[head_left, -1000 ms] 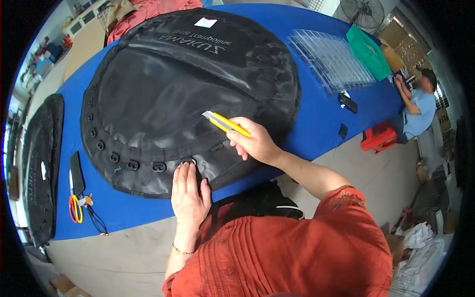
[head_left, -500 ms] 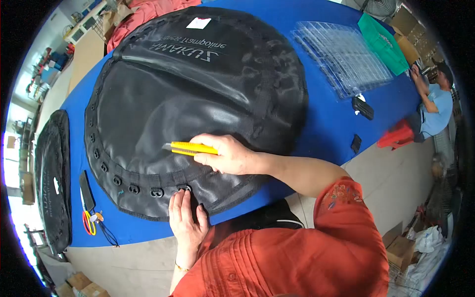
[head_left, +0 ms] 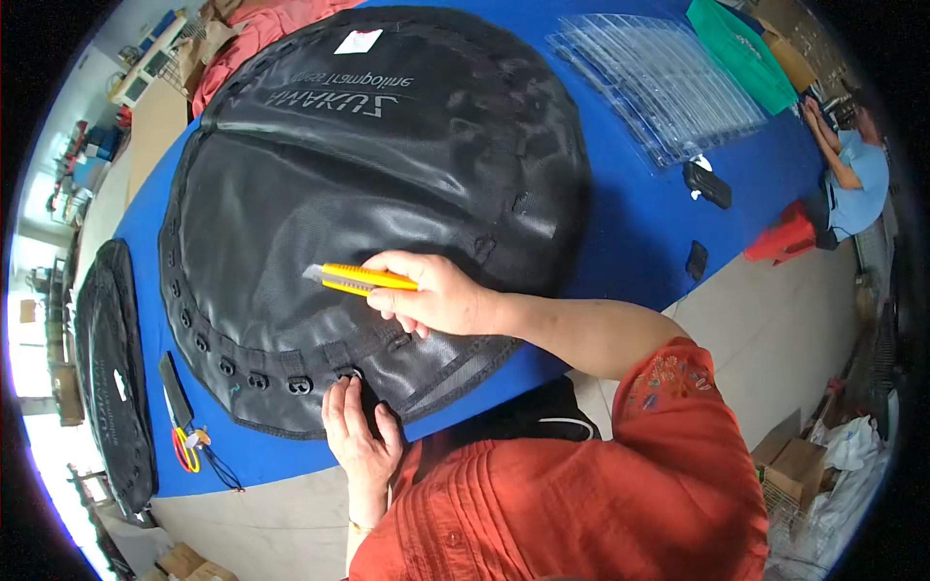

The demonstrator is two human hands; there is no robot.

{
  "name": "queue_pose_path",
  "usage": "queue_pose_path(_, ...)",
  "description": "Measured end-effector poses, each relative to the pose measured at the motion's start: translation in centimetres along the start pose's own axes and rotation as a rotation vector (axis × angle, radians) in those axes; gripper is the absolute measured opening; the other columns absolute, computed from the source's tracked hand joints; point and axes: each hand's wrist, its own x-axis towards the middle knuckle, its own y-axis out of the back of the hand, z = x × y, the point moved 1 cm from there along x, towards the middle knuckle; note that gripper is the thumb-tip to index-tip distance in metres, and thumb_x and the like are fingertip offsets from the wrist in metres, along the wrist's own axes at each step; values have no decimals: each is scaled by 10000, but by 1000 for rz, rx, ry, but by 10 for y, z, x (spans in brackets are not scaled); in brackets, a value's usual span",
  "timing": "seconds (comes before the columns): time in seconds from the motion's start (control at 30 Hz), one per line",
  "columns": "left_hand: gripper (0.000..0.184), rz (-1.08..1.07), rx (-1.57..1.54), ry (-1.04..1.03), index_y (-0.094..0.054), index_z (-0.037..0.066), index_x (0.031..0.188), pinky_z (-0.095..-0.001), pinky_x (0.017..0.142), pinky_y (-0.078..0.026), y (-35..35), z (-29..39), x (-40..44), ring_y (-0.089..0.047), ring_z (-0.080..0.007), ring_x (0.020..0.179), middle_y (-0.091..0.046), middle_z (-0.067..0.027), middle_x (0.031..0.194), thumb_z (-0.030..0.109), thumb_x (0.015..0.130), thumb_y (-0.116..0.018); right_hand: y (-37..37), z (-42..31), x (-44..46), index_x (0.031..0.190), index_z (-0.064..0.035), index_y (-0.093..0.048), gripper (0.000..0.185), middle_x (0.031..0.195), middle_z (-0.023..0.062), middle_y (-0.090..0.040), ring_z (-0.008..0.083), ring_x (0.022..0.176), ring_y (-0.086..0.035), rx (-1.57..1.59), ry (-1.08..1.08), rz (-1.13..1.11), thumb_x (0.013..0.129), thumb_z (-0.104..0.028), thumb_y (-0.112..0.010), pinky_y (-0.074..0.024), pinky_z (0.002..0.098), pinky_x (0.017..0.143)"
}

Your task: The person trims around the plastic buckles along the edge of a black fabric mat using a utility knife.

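Note:
A large round black trampoline mat (head_left: 320, 213) lies on the blue table, with printed lettering and a white label (head_left: 358, 42) on its far part. Black plastic buckles (head_left: 300, 385) line its near left edge. My right hand (head_left: 436, 293) is closed around a yellow utility knife (head_left: 368, 278) above the mat, its blade pointing left. My left hand (head_left: 360, 426) rests at the mat's near edge, fingertips on a buckle (head_left: 349, 373), fingers extended and thumb apart.
Scissors (head_left: 182, 447) and a black strip lie at the table's left. Another black mat (head_left: 114, 378) is at far left. Clear plastic trays (head_left: 668, 87), a green bin (head_left: 741, 53) and a black object (head_left: 707, 184) sit at right. A co-worker (head_left: 852, 174) is beyond.
My right hand has moved left and lower with the knife, whose blade now points left. My left fingertips remain at the edge buckle. The camera view has shifted.

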Motion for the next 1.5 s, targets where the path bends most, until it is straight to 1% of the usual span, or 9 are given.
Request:
queue_pose_path(0.27,421,-11,-67,-9,-642,-23,1339,-506,1077,-497,9,-8,4,-606,-436,1235,-630,-238,1330,98,939,-695,14,0,8,1401,-19,-563,382,865,50,-676,88,576,-604,159,-50,29,1076,-205,-639,-514,244,511)
queue_pose_path(0.6,96,431,-677,-395,-748,-3,838,-296,448,-524,107,65,48,-627,-195,515,-722,-118,815,7,745,-772,28,-2,9,1351,-31,-539,335,901,67,-661,93,671,-591,295,-40,18,1078,-208,-618,-493,256,547)
queue_pose_path(0.67,291,199,-691,-420,-663,-2,1157,-448,580,-639,138,82,45,-710,-307,681,-725,-167,920,107,896,-730,31,-1,10,1340,-32,-558,314,900,57,-671,73,676,-603,269,-37,26,1094,-220,-606,-503,231,552)
queue_pose_path(0.8,263,125,-754,-558,-753,96,1126,-372,605,-645,147,87,46,-711,-228,668,-725,-105,864,189,879,-753,34,0,10,1353,-41,-564,319,899,36,-678,61,680,-602,207,-15,11,1104,-237,-593,-495,224,558)
queue_pose_path(0.87,319,171,-628,-378,-750,70,1208,-404,815,-603,150,106,52,-716,-236,814,-724,-118,1035,169,907,-716,33,-1,10,1379,-36,-555,345,911,42,-672,59,684,-589,203,-22,20,1103,-239,-594,-481,220,560)
queue_pose_path(0.97,371,268,-735,-784,-766,108,1193,-227,476,-490,115,95,90,-612,-109,567,-669,-6,854,123,823,-739,37,2,13,1389,-32,-544,353,933,53,-662,55,680,-577,223,-18,-7,1103,-235,-592,-476,222,558)
queue_pose_path(1.33,74,261,-864,-249,-794,98,891,-293,552,-576,101,80,53,-673,-198,574,-680,-41,657,141,842,-761,40,6,9,1538,-28,-406,464,969,71,-636,22,657,-562,105,38,-18,1145,-255,-503,-507,146,562)
queue_pose_path(1.4,327,257,-365,-294,-754,-62,1088,-325,688,-566,86,41,54,-713,-282,796,-715,-161,887,-166,784,-690,38,5,9,1515,-20,-430,462,959,67,-640,30,649,-564,113,26,4,1138,-272,-517,-507,159,565)
queue_pose_path(1.5,408,250,-281,-71,-738,-32,1164,-364,751,-598,42,7,32,-700,-303,880,-697,-150,1061,-117,768,-688,29,2,5,1446,5,-512,455,965,64,-671,51,660,-582,-123,63,23,1106,-290,-576,-519,207,582)
